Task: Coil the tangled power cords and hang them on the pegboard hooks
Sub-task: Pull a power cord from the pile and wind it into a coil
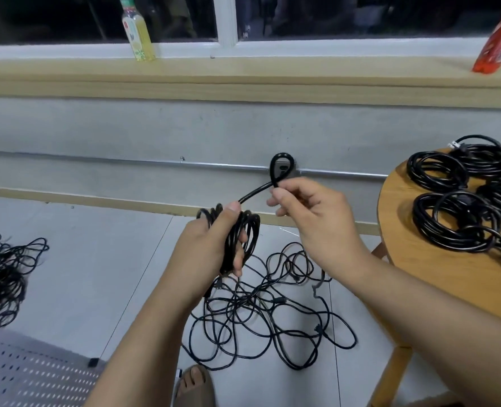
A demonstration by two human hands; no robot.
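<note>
My left hand (211, 245) grips a coiled black power cord (250, 230) held upright in front of me. The cord's free end rises from the coil and bends into a small loop (281, 168). My right hand (308, 212) pinches the base of that loop. Below my hands a tangle of black cords (272, 312) lies spread on the tiled floor. A white pegboard (32, 374) lies flat at the lower left.
A round wooden table (437, 259) on the right carries several coiled black cords (460, 221). Another heap of tangled cords (2, 277) lies on the floor at the left. A bottle (137, 30) and a red package (499, 39) stand on the windowsill. My sandalled foot (195, 386) is at the bottom.
</note>
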